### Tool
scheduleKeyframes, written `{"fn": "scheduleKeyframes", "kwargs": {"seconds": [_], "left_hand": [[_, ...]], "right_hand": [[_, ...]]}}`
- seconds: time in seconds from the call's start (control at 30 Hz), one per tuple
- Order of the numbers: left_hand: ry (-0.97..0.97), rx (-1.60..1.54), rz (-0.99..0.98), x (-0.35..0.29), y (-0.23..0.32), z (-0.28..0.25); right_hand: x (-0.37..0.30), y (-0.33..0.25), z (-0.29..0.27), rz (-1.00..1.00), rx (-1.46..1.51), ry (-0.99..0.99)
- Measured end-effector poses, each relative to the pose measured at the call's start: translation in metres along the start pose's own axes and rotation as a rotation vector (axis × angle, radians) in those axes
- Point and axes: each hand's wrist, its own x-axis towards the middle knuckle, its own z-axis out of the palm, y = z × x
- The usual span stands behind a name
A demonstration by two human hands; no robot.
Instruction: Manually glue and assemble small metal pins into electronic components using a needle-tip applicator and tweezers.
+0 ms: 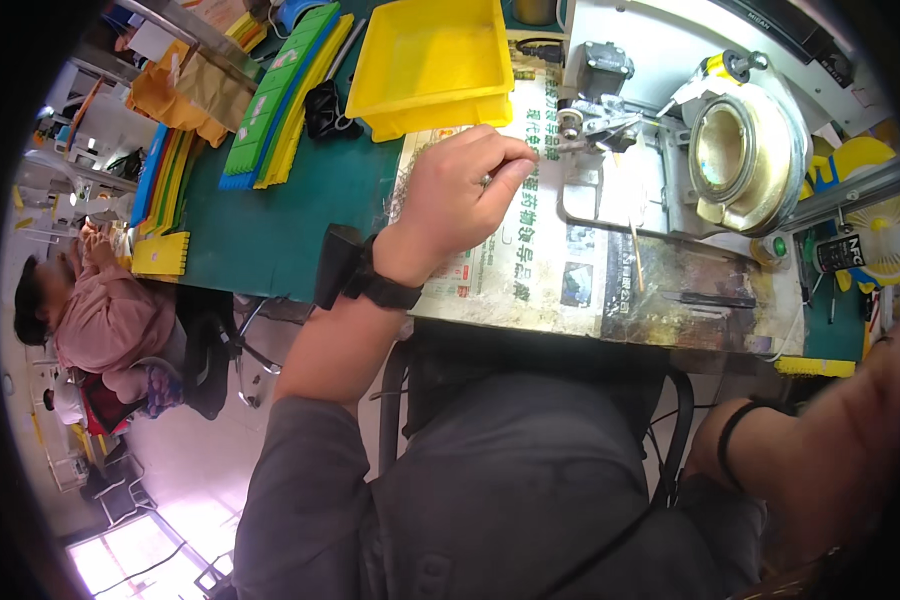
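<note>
"Which of the hands is nearer?"

"The right hand (835,450), at the near right edge, big and blurred. I can't tell how its fingers stand, or whether they hold anything."

"And the left hand (455,200)?"

"Farther in, over the printed paper (490,275) on the bench. Its fingers are curled narrow, thumb and forefinger tips close together. If something tiny is pinched there, I can't make it out."

"How far along does the work look?"

"Partway through handling, I'd judge, with the left fingertips right beside the small machine (600,130). I see no part that is plainly finished, so what's done and what's left can't be counted from here."

"Where is that machine, and how does it look?"

"On the far side of the bench, just right of those fingertips. It's bare grey metal, with a jointed arm, a round knob (568,122) at its left end and a dark block behind. A thin stick (637,255) lies nearer, on the stained paper."

"Around it?"

"A brassy round bowl (720,150) to the right, and a yellow tray (430,118) to the far left."
</note>
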Motion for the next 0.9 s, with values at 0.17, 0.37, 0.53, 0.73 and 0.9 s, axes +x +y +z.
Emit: {"fn": "scheduleKeyframes", "kwargs": {"seconds": [0.17, 0.37, 0.53, 0.73, 0.9], "left_hand": [[-0.024, 0.002, -0.001, 0.001, 0.002, 0.001], [-0.028, -0.013, -0.063, -0.001, 0.007, -0.004], [-0.034, 0.003, -0.036, 0.002, 0.007, 0.0], [-0.039, -0.002, -0.059, 0.001, 0.004, 0.002], [-0.048, 0.003, -0.065, 0.001, 0.005, 0.001]], "right_hand": [[-0.014, 0.04, 0.004, 0.278, -0.064, -0.27], [-0.031, 0.054, 0.073, 0.171, -0.179, -0.005], [-0.034, 0.066, 0.101, -0.128, -0.043, 0.314], [-0.024, 0.055, 0.109, -0.023, -0.191, 0.434], [-0.014, 0.037, 0.123, 0.243, -0.355, 0.55]]}}
